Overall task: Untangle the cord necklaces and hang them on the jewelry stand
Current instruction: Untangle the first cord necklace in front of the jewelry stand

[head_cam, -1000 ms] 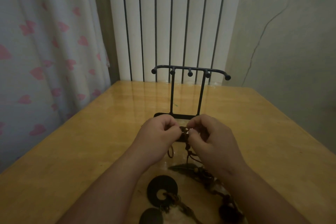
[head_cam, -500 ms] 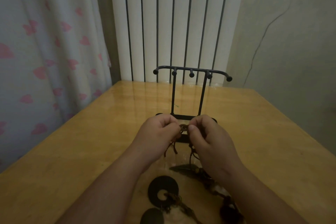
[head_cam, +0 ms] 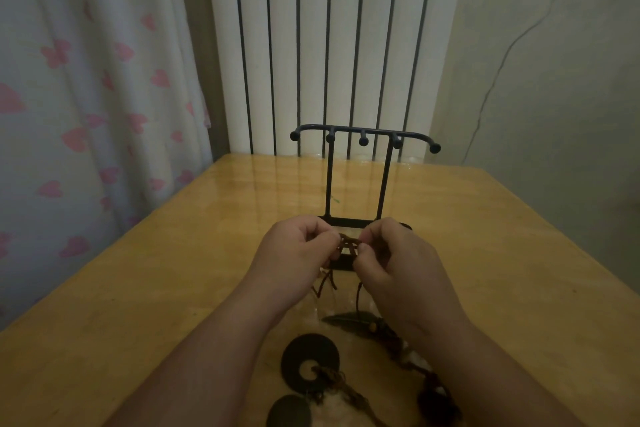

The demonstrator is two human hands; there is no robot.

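Above the glossy yellow wooden tabletop [head_cam: 138, 288], just in front of the base of the black metal jewelry stand [head_cam: 363, 131]: pinching a crossed knot of brown cord [head_cam: 348, 242] between curled fingertips of left hand [head_cam: 294, 253] and right hand [head_cam: 398, 270], held close together and lifted off the surface.

Picking at the knot, by appearance. Judged mid-untangling, not finished.

Trailing from the knot down to the tabletop: loose cord ends below the left hand, one strand below the right.

Lying nearer the body, apparently on these cords: flat black ring-shaped pendant [head_cam: 294, 355], dark oval pendant [head_cam: 289, 412], dark feather-shaped pendant [head_cam: 349, 319], plus a darker beaded stretch beside the right forearm, partly hidden.

Cannot tell the number of necklaces.

Found nothing hung on the stand's five ball-tipped pegs.

Left to do, as judged: free the knot, separate each necklace, hang them all.
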